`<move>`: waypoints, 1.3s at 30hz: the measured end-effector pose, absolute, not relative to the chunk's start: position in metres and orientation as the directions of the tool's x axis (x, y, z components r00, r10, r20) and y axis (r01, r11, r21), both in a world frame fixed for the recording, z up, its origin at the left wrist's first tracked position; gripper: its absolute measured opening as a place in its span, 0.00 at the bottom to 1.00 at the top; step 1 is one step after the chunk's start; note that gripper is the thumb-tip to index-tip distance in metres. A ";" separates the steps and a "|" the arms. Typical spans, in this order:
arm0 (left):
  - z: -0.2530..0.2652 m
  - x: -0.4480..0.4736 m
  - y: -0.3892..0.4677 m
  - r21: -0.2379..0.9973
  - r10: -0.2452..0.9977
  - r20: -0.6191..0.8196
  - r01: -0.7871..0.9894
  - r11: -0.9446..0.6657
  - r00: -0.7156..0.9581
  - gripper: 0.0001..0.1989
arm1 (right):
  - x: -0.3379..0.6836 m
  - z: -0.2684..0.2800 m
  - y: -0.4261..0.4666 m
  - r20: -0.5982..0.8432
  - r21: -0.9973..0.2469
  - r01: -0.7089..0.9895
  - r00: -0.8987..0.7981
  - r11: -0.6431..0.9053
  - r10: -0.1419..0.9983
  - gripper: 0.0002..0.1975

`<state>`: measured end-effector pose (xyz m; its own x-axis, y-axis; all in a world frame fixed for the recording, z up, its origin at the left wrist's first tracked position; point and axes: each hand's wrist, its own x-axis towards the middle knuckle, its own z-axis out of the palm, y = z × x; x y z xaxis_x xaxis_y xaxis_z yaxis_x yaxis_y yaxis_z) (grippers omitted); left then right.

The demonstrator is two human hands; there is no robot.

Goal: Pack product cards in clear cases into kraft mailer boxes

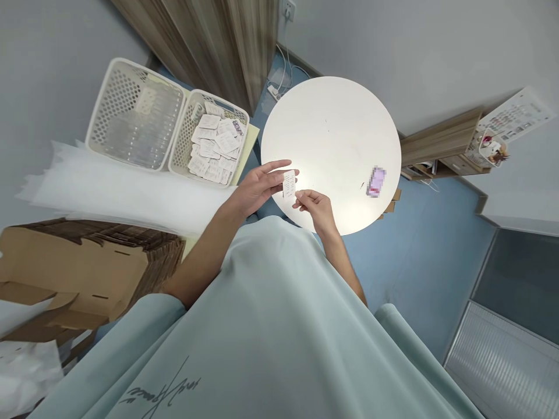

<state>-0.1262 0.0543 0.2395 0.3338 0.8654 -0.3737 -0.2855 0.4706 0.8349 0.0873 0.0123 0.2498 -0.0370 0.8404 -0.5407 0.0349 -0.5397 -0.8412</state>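
Looks like the handling bit: card is over the table's near-left edge, left hand gripping its side, right hand pinching a corner. Moving it probably wants a light pinch.

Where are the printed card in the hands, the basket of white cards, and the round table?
Printed card (289,184): head view, middle of its printed face.
Basket of white cards (186,127): head view, its holed left wall.
Round table (334,137): head view, bare part of its white top.
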 end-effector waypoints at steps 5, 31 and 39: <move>0.238 -0.124 0.052 0.877 0.903 -0.397 -0.221 0.427 0.167 0.40 | 0.078 0.263 0.009 -0.392 -0.901 0.177 0.052 -0.395 0.918 0.24; 0.231 -0.135 0.057 0.915 0.936 -0.352 -0.206 0.346 0.012 0.25 | 0.082 0.251 0.013 -0.368 -0.913 0.159 0.076 -0.375 0.927 0.21; 0.234 -0.137 0.050 0.756 0.854 -0.399 -0.407 0.512 0.332 0.34 | 0.084 0.259 0.013 -0.500 -0.861 -0.045 -0.110 -0.507 0.859 0.22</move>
<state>-0.1373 0.0502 0.2335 0.3325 0.8544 -0.3993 -0.4073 0.5119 0.7564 0.0844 0.0128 0.2591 -0.1104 0.8589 -0.5001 -0.0448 -0.5069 -0.8608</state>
